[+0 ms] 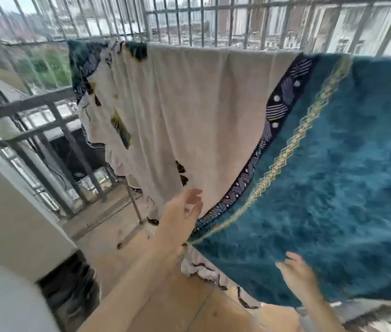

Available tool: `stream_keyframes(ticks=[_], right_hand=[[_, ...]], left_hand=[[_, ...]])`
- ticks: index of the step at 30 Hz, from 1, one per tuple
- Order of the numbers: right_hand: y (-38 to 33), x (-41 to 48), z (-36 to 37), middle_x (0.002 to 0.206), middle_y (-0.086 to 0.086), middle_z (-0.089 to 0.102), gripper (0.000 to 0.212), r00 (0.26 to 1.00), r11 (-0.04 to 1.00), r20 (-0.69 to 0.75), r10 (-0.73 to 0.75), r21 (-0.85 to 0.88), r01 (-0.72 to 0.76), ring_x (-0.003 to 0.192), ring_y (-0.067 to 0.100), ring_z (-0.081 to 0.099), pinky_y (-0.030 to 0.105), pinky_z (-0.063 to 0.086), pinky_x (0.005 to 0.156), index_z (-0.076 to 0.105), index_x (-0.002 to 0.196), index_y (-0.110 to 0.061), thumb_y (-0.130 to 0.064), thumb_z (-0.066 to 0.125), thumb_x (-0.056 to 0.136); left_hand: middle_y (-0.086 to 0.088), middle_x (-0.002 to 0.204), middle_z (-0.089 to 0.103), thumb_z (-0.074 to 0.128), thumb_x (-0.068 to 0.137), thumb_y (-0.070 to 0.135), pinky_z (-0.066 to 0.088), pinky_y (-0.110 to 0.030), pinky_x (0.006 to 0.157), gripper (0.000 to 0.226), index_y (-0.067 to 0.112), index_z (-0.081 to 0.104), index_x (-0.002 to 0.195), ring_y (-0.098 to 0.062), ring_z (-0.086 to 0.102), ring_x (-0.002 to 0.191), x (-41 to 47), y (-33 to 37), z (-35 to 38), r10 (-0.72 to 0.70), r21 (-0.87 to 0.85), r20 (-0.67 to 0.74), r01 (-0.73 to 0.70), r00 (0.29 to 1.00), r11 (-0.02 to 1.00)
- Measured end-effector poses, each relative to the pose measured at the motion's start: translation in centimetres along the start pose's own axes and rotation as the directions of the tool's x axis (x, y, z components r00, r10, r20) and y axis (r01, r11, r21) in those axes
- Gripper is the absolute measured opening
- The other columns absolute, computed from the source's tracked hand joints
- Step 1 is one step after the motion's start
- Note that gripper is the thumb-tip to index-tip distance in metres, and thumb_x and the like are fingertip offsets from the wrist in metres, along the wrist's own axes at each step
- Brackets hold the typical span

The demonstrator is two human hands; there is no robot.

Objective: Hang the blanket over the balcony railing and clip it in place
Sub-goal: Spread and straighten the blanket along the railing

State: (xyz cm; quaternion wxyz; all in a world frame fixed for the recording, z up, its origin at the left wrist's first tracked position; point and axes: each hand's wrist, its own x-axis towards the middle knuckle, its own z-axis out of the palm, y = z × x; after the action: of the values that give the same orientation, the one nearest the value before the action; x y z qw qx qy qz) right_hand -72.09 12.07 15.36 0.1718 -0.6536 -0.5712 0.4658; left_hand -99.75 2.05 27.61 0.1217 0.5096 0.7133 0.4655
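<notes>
Teal plush blanket with cream backing (333,152) draped over pale metal railing bar (36,41), corner folded back — left hand (180,212) and right hand (297,271) both open-fingered, gripping nothing; advise flattening fold, evening drape before clipping — no clips visible.

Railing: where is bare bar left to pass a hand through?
Bare railing shows only left of the blanket. Rightward the blanket covers it to the picture's edge. Gaps between the upright bars above are open.

Floor (165,295): tan tiles.
Wall (10,212): white, on the left.
Buildings (273,20): tall, outside, blurred.
Trees (46,65): green, outside at left.
Bundle (70,283): dark, beside wall.
</notes>
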Motion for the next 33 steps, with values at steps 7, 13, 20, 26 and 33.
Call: stream_keyframes(ticks=[7, 13, 20, 26, 33], right_hand=[[-11.8, 0.8, 12.4, 0.12, 0.003, 0.057, 0.035, 0.954, 0.979, 0.221, -0.202, 0.012, 0.205, 0.097, 0.011, 0.055, 0.024, 0.041, 0.077, 0.05, 0.127, -0.016, -0.018, 0.06, 0.093], [-17.7, 3.3, 21.6, 0.112, -0.001, 0.062, 0.029, 0.887, 0.932, 0.354, -0.297, -0.094, 0.349, 0.093, 0.004, 0.056, 0.009, 0.04, 0.067, 0.054, 0.122, -0.016, -0.021, 0.06, 0.094], [-26.4, 8.5, 33.2, 0.103, -0.012, 0.061, 0.03, 0.816, 0.913, 0.461, -0.348, -0.029, 0.406, 0.094, 0.002, 0.058, 0.013, 0.044, 0.074, 0.055, 0.12, -0.021, -0.032, 0.061, 0.093], [-35.3, 11.9, 41.5, 0.1, -0.013, 0.063, 0.019, 0.794, 0.914, 0.482, -0.37, 0.036, 0.404, 0.094, 0.001, 0.061, 0.01, 0.044, 0.068, 0.056, 0.111, -0.031, -0.035, 0.059, 0.093], [-42.8, 14.5, 49.8, 0.105, -0.01, 0.063, 0.019, 0.77, 0.917, 0.536, -0.346, 0.019, 0.399, 0.101, 0.004, 0.06, 0.027, 0.05, 0.089, 0.056, 0.113, -0.031, -0.028, 0.056, 0.094]], left_hand=[[0.014, 0.098, 0.069, 0.061, 0.095, 0.02, 0.055, -0.021, 0.078, 0.018, 0.027, 0.064, 0.112, 0.004, 0.064, 0.091, 0.4, -11.6, -9.1, -0.193, -0.004, -0.14, 0.195, 0.971, 0.981], [0.013, 0.101, 0.068, 0.062, 0.094, 0.02, 0.049, -0.011, 0.075, 0.02, 0.023, 0.064, 0.113, 0.003, 0.063, 0.092, 2.3, -19.5, -14.1, -0.329, 0.009, -0.177, 0.336, 0.928, 0.942], [0.012, 0.097, 0.068, 0.058, 0.096, 0.028, 0.051, -0.018, 0.076, 0.016, 0.026, 0.061, 0.112, -0.002, 0.064, 0.092, 11.2, -28.7, -20.4, -0.408, 0.08, -0.206, 0.431, 0.889, 0.899], [0.007, 0.1, 0.068, 0.055, 0.098, 0.03, 0.057, -0.027, 0.081, 0.025, 0.02, 0.059, 0.12, -0.006, 0.067, 0.091, 21.2, -35.3, -25.4, -0.491, 0.077, -0.18, 0.509, 0.853, 0.857], [0.003, 0.105, 0.069, 0.051, 0.098, 0.039, 0.057, -0.036, 0.085, 0.03, 0.019, 0.059, 0.119, -0.011, 0.067, 0.095, 30.2, -43.0, -28.7, -0.589, 0.007, -0.091, 0.592, 0.803, 0.806]])
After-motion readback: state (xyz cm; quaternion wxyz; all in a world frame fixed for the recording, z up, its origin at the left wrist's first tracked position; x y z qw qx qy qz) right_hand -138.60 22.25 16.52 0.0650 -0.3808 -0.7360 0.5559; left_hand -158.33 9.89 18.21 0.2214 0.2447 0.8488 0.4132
